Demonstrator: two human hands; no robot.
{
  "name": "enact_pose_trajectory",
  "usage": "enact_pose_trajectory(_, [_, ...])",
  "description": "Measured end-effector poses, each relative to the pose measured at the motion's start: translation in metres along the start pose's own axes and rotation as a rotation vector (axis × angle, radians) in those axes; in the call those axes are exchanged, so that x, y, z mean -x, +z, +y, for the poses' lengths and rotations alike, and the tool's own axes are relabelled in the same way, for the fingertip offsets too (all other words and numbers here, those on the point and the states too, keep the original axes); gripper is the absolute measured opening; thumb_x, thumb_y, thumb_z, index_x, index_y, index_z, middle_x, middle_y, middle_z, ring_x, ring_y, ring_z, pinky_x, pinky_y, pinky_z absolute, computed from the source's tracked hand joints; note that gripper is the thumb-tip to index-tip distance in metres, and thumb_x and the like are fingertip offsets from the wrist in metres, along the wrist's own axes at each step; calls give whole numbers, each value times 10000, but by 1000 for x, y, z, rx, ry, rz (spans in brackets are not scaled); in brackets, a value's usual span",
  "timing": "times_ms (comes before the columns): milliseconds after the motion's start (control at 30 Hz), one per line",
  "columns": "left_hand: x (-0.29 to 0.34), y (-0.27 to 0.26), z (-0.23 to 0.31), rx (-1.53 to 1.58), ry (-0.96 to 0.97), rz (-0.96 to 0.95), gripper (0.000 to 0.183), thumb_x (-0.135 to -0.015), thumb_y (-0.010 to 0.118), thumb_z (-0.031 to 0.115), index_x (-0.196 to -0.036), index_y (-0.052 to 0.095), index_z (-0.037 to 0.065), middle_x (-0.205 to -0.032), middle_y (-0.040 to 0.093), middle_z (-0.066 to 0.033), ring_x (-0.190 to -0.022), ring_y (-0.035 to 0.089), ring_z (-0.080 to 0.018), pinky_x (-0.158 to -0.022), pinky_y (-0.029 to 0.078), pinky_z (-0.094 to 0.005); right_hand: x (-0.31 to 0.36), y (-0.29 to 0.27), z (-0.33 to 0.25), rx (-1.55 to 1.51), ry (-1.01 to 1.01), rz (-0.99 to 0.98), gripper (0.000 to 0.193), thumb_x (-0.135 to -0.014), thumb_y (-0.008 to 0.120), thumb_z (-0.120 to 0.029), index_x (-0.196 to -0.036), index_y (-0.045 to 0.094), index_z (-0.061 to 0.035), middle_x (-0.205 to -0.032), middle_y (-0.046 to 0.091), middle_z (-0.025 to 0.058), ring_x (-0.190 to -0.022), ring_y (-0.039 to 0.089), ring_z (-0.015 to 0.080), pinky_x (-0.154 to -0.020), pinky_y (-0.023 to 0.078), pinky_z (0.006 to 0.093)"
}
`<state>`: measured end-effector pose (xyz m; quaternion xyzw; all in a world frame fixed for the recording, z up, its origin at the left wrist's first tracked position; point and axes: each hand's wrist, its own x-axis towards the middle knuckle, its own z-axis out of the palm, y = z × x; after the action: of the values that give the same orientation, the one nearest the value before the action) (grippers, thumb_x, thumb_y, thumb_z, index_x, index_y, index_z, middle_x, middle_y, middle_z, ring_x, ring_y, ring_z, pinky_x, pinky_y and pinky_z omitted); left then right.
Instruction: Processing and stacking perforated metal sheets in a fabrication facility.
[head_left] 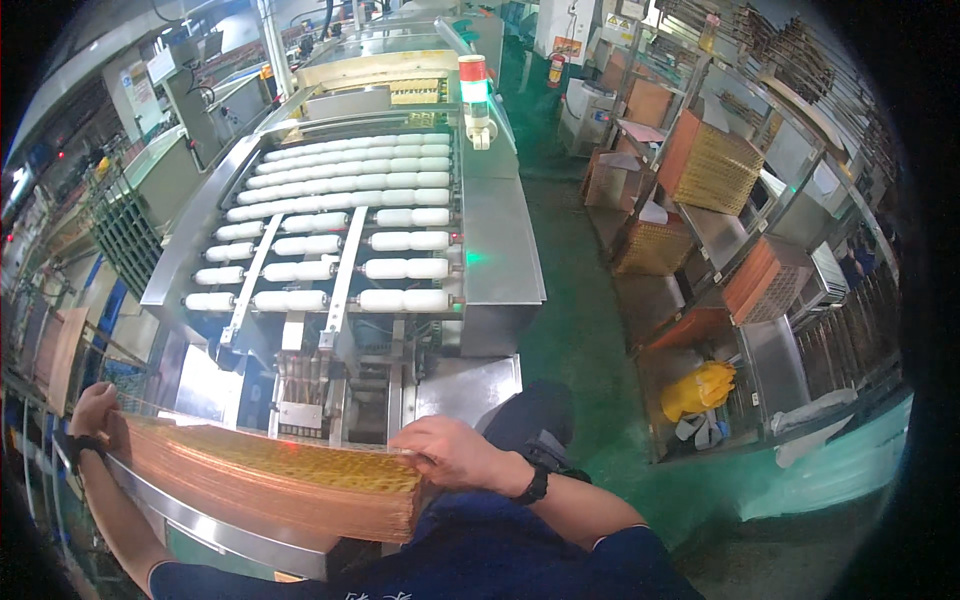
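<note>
A thick stack of thin copper-coloured panels (270,480) with a yellow perforated top sheet lies across a metal ledge in front of me. My left hand (95,408) grips the stack's far left corner, a black band on its wrist. My right hand (450,452) rests on the stack's right top edge, fingers curled over the uppermost sheets, a black watch on its wrist. Just beyond the stack stands a steel conveyor machine (500,250) with rows of white rollers (350,215).
A signal light tower (473,85) stands on the machine's right side. To the right, across the green floor (570,340), are racks with orange panel stacks (705,160), steel shelves and yellow gloves (698,388). More machines and a green rack (125,240) stand at left.
</note>
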<state>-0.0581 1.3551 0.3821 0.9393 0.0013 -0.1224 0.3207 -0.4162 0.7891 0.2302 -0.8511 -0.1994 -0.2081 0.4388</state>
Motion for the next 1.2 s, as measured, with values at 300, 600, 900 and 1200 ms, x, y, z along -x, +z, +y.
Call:
enact_pose_trajectory(300, [9,-5,-6,-94,4,100,315,-987,555,362,-933,630,61,-788,602,-23,-640,564,-130,-515,463,-305,-4,1,-1,-3,-19,2,187,-829,697,-66,-1005,678,-10,-955,691,137,-872,668,324,-755,542,418])
enact_pose_trajectory(600, [1,-8,-13,-55,0,32,343,-980,544,358,-843,612,51,-734,589,-26,-591,548,-138,-502,453,-315,1,2,5,15,6,-46,298,-806,731,-69,-1097,672,-42,-1038,695,148,-948,671,341,-800,548,423])
enact_pose_trajectory(900, [-18,-12,-35,-67,147,56,349,-963,545,335,-785,607,41,-723,589,-34,-632,550,-145,-546,438,-313,2,4,4,32,-32,-3,226,-820,700,-61,-1042,678,-24,-965,680,126,-887,667,322,-765,546,414])
enact_pose_trajectory(1200, [-7,-8,-24,-72,98,70,327,-963,545,331,-795,590,55,-737,588,-42,-652,554,-149,-570,446,-325,1,5,4,36,-32,-10,215,-832,695,-61,-1044,674,-28,-966,678,130,-893,666,322,-771,545,418])
